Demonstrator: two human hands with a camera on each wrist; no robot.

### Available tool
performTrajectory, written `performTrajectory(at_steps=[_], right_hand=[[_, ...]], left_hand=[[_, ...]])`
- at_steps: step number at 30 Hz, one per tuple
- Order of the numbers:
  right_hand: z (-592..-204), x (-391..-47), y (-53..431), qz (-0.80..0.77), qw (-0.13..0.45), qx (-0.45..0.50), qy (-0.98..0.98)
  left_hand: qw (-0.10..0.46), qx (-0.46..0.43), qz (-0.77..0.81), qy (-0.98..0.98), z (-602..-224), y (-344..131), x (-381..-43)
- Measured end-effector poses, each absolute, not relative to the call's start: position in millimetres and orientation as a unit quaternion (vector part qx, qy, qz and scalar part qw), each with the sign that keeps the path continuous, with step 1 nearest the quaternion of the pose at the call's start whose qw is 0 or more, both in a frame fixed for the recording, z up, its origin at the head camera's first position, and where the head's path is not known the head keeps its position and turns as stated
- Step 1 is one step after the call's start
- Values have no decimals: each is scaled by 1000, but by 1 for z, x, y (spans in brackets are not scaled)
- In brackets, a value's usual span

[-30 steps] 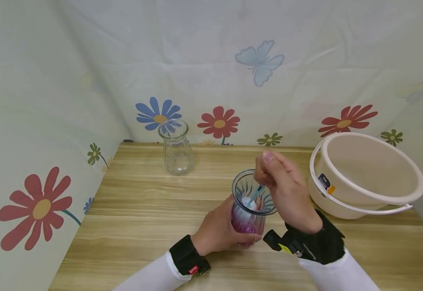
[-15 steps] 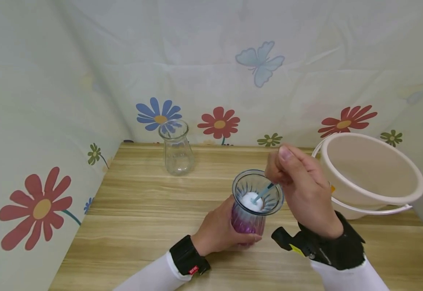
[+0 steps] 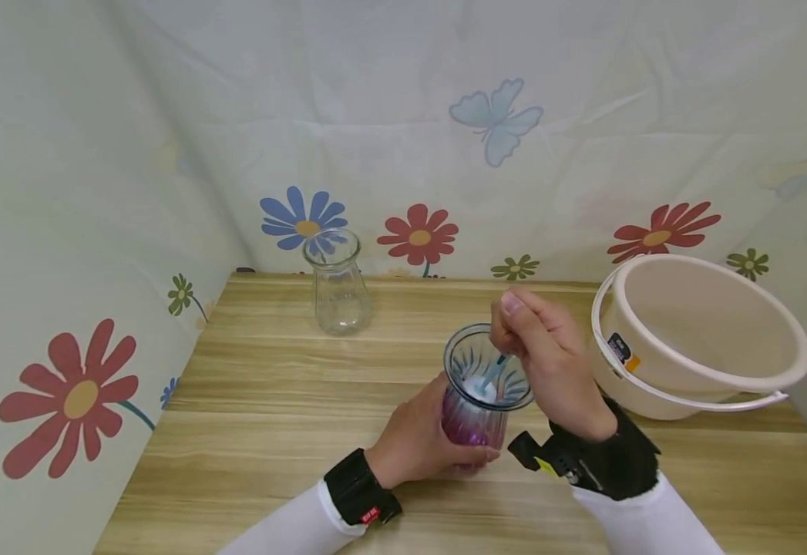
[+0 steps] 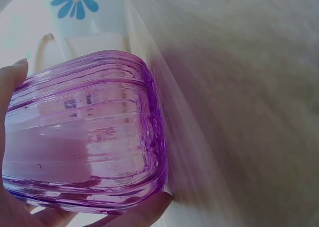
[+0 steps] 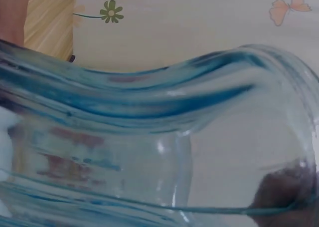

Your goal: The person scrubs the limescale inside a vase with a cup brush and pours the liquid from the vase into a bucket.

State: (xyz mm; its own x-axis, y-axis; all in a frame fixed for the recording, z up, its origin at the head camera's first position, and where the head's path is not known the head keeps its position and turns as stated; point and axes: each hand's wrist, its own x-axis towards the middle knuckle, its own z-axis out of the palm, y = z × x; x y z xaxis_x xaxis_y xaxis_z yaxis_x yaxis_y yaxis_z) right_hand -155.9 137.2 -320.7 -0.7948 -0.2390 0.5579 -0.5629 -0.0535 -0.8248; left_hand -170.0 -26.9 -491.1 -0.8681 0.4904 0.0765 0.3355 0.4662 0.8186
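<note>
A ribbed glass vase [image 3: 472, 424], bluish at the top and purple toward the base, stands at the front middle of the table. My left hand [image 3: 413, 435] grips its lower body, with fingers and thumb round the purple glass [image 4: 94, 137] in the left wrist view. Over the rim, my right hand [image 3: 549, 358] holds the thin blue handle of a bottle brush [image 3: 481, 388]. The brush's white, sponge-like head sits inside the vase. Close up in the right wrist view is the vase's flared blue neck [image 5: 149, 112], with the right fingers blurred behind glass.
A clear glass vase [image 3: 341, 301] stands at the back left of the wooden table [image 3: 257, 401]. The cream bucket [image 3: 642, 393] with its handle down is on the right, near the right forearm. Flower-printed cloth [image 3: 375, 139] walls the back and sides.
My right hand moved right and up with the brush half a second ago, then came back left and down. The left hand and the vase stay in place.
</note>
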Motion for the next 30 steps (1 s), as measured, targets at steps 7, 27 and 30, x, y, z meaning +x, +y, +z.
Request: performTrajectory(at_steps=[7, 27, 30], right_hand=[[-328, -157, 135, 569, 109, 252, -775], [-320, -152, 134, 583, 119, 280, -753], [-315, -150, 133, 594, 126, 291, -739]], left_hand=[[90, 240, 454, 853, -491, -28, -171], [84, 248, 450, 854, -493, -27, -171], [83, 249, 451, 853, -493, -28, -171]])
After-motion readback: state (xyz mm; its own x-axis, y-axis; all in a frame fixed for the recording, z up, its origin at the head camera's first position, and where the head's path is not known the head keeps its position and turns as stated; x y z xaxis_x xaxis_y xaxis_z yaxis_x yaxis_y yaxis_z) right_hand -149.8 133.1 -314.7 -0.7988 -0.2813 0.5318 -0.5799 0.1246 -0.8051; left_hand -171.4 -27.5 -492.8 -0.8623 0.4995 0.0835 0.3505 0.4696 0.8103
